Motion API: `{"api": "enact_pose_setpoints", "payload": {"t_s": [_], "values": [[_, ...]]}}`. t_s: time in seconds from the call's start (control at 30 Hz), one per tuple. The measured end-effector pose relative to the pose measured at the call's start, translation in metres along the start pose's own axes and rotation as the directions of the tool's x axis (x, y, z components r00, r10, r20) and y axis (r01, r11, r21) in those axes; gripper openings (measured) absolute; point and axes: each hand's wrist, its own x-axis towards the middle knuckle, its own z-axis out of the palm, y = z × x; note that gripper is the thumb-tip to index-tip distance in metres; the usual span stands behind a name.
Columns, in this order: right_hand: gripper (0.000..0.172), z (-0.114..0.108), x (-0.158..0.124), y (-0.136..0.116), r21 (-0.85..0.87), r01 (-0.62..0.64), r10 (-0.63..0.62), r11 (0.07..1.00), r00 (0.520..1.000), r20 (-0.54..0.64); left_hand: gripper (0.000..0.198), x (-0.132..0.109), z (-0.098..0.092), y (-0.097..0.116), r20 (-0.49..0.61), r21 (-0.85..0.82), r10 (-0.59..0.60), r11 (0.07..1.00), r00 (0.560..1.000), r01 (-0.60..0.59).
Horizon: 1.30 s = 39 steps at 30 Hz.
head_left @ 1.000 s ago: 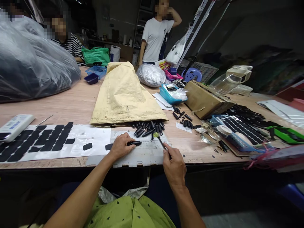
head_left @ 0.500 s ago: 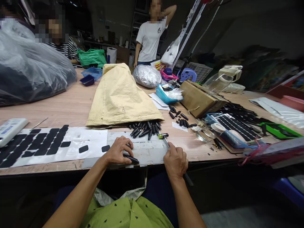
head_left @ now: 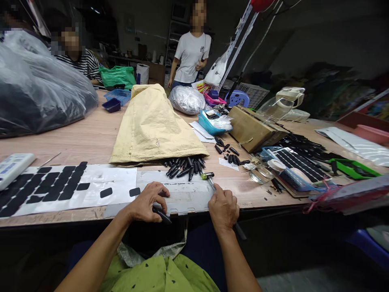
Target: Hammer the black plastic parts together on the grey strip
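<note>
Left hand: fingers curled, thumb drawn in, gripping a slim black piece at the front edge of the counter, the piece slanting down to the right. Right hand: fingers wrapped closely round the handle of a small mallet, its yellow-green-tipped head over a grey sheet; contact between the two cannot be judged. Further black pieces lie heaped at the near edge of a beige sack. Containers: a teal basket holds white plastic wrapping; a blue basket carries a black-barred panel; a green tray holds dark parts; a clear plastic bag, far left, bulges with dark contents.
</note>
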Motion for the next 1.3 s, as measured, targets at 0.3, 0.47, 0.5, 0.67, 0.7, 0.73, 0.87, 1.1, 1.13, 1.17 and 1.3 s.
{"api": "enact_pose_setpoints", "payload": {"t_s": [0.3, 0.47, 0.5, 0.67, 0.7, 0.73, 0.87, 1.1, 1.13, 1.17, 1.3], "values": [[0.031, 0.0, 0.0, 0.0, -0.015, 0.027, -0.027, 1.0, 0.999, 0.028, 0.017, 0.008, -0.002, 0.006, -0.09, -0.117, -0.156, 0.982, 0.984, 0.146], [0.032, 0.0, 0.001, 0.0, -0.038, 0.035, -0.034, 0.999, 0.999, 0.036, 0.023, 0.06, -0.001, -0.003, -0.383, -0.142, -0.399, 0.917, 0.833, 0.374], [0.032, 0.0, 0.001, 0.0, -0.042, 0.04, -0.039, 0.998, 0.999, 0.038, 0.024, 0.071, -0.001, -0.006, -0.454, -0.121, -0.43, 0.898, 0.781, 0.424], [0.031, -0.001, 0.001, 0.0, -0.05, 0.062, -0.061, 0.997, 0.998, 0.03, 0.026, 0.107, 0.001, -0.018, -0.519, 0.049, -0.484, 0.806, 0.705, 0.59], [0.031, -0.001, 0.001, 0.0, -0.052, 0.065, -0.064, 0.997, 0.998, 0.028, 0.027, 0.109, 0.001, -0.019, -0.501, 0.083, -0.484, 0.798, 0.717, 0.596], [0.031, -0.001, 0.001, 0.001, -0.054, 0.068, -0.066, 0.996, 0.997, 0.025, 0.028, 0.11, 0.001, -0.02, -0.488, 0.112, -0.481, 0.794, 0.729, 0.598], [0.031, 0.0, 0.0, 0.001, -0.059, 0.08, -0.08, 0.995, 0.997, 0.007, 0.027, 0.099, -0.002, -0.022, -0.461, 0.16, -0.469, 0.791, 0.753, 0.59], [0.033, 0.002, 0.001, 0.001, -0.041, 0.077, -0.077, 0.996, 0.997, 0.004, 0.024, 0.057, -0.013, -0.024, -0.454, 0.144, -0.473, 0.797, 0.755, 0.587], [0.032, 0.001, 0.001, 0.001, -0.042, 0.071, -0.071, 0.997, 0.997, 0.005, 0.023, 0.051, -0.011, -0.022, -0.436, 0.147, -0.449, 0.82, 0.78, 0.554], [0.031, 0.001, 0.001, 0.001, -0.043, 0.065, -0.065, 0.997, 0.998, 0.006, 0.022, 0.047, -0.008, -0.02, -0.418, 0.153, -0.417, 0.843, 0.807, 0.515], [0.03, 0.0, 0.002, 0.001, -0.04, 0.061, -0.061, 0.997, 0.998, -0.002, 0.024, 0.037, 0.011, -0.012, -0.423, 0.193, -0.304, 0.89, 0.854, 0.412]]}}
